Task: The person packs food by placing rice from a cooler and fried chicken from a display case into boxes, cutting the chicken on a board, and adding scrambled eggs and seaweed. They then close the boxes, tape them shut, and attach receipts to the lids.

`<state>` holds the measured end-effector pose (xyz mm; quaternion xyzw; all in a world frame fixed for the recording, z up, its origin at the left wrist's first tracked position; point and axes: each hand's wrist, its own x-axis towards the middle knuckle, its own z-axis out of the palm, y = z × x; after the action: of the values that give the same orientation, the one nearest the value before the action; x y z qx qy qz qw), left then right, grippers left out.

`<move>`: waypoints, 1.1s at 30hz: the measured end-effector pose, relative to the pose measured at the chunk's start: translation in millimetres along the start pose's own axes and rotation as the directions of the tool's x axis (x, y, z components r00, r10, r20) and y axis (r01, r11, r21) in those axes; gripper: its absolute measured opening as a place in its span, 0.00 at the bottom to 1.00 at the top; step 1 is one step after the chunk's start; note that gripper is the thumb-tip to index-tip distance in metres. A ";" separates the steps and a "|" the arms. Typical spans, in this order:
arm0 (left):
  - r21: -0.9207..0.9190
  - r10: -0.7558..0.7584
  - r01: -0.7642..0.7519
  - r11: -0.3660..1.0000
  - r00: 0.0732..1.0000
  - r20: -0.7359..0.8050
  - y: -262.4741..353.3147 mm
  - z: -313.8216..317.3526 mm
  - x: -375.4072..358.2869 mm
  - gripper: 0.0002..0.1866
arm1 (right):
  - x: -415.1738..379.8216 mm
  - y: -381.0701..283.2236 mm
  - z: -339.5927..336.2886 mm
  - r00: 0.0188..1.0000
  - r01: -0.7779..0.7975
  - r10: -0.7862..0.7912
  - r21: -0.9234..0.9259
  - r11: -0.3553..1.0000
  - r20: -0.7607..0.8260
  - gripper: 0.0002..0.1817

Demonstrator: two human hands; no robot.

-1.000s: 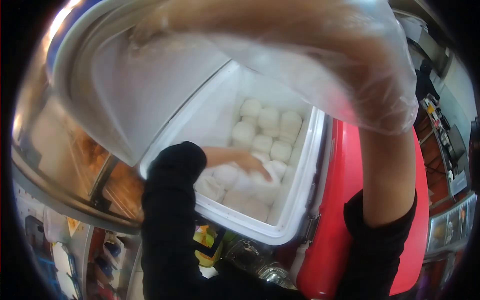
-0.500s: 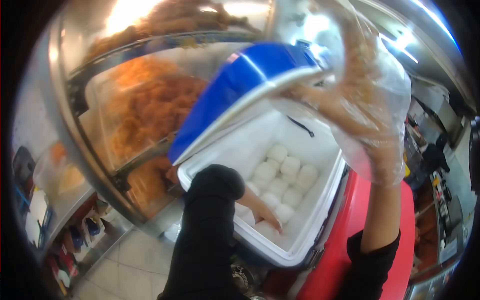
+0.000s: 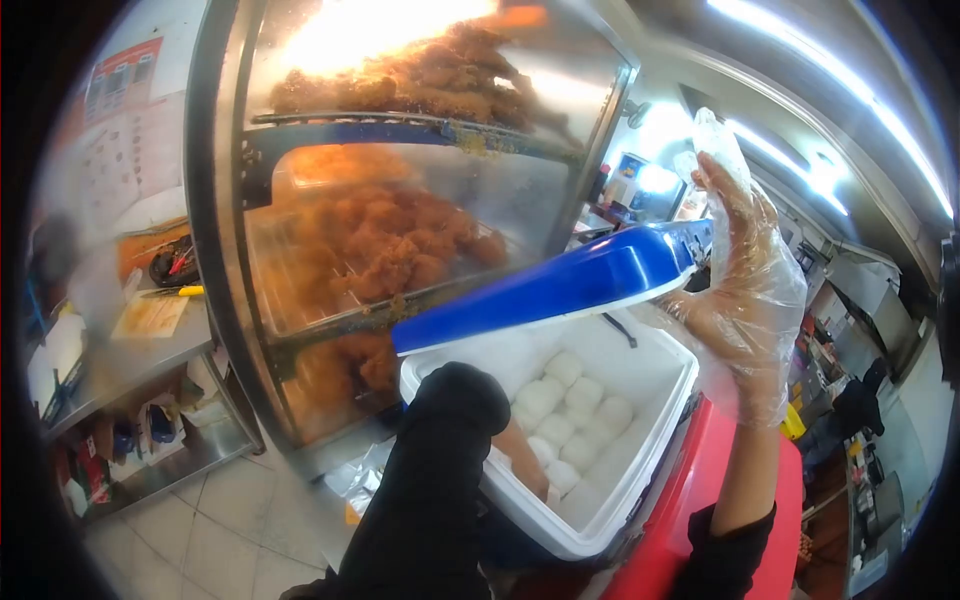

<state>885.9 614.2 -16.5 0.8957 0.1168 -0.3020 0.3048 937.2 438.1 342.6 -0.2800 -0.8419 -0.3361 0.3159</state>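
Note:
My left hand (image 3: 524,455) reaches down into a white-walled cooler box (image 3: 585,548), beside several round white balls, perhaps rice or dough (image 3: 560,415). Its fingertips are hidden low in the box, so I cannot see whether it holds one. A black sleeve covers that arm. My right hand (image 3: 745,275), in a clear plastic glove, is raised at the right end of the cooler's blue lid (image 3: 560,285). Its fingers point up and the thumb is spread toward the lid's underside. The lid stands tilted open over the box.
A glass display case (image 3: 222,250) with shelves of fried food (image 3: 385,235) stands behind the cooler. A red lid or box (image 3: 690,500) lies beside the cooler at right. At left is a metal counter (image 3: 180,350) with shelves below.
The view has shifted, bringing more of the display case in. My left hand has gone deeper into the box, its fingertips now hidden. The lid is tilted lower, and my right hand's fingers point more upward.

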 end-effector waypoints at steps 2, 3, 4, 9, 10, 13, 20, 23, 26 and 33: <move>0.014 0.005 -0.004 1.000 1.000 -0.024 3.2 -7.8 -3.5 0.44 | 2.7 -2.9 -0.7 1.000 0.001 -0.001 0.000 1.000 -0.004 0.43; 0.016 0.005 -0.005 1.000 0.999 -0.046 7.2 -12.9 -9.6 0.43 | 4.9 -4.5 -0.6 1.000 0.001 -0.001 0.001 1.000 -0.007 0.43; 0.023 0.010 -0.008 1.000 0.997 -0.083 11.2 -21.3 -17.3 0.43 | 6.7 -7.2 -1.2 1.000 -0.001 0.001 0.001 1.000 -0.013 0.43; -0.243 -0.131 -0.069 0.968 0.684 -0.718 97.2 -54.8 -126.6 0.37 | 15.7 -19.0 -2.8 0.998 -0.009 0.005 -0.071 0.997 -0.062 0.43; -0.363 -0.138 -0.231 0.903 0.643 -0.753 118.7 -45.6 -151.3 0.36 | 12.9 -19.2 -3.4 0.997 -0.029 0.019 -0.120 0.992 -0.081 0.44; -0.385 -0.094 -0.596 0.705 0.459 -0.883 166.0 0.9 -206.7 0.29 | 10.4 -28.4 -7.0 0.993 -0.070 0.046 -0.237 0.969 -0.105 0.42; -0.496 -0.072 -0.851 0.173 0.492 -0.868 212.3 221.5 -329.3 0.24 | -16.1 -44.5 -28.0 0.966 0.234 -0.099 -0.644 0.728 0.240 0.33; -0.493 -0.324 -0.864 0.105 0.439 -0.838 211.8 332.8 -406.8 0.25 | -35.7 -82.0 -59.0 0.941 0.205 0.057 -0.696 0.688 0.334 0.37; -0.384 -0.637 -0.920 0.078 0.250 -0.730 207.2 439.3 -474.4 0.25 | -8.8 -165.4 -41.0 0.954 0.134 0.120 -0.749 0.649 0.275 0.38; -0.327 -0.843 -0.908 0.262 -0.050 -0.536 203.7 623.0 -584.0 0.23 | 96.5 -469.2 50.0 0.903 -0.194 0.211 0.083 0.978 -0.374 0.25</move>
<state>211.8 55.1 44.3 0.3345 0.3972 0.6338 0.5733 537.0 210.6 200.8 -0.2881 -0.7381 -0.3309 0.5125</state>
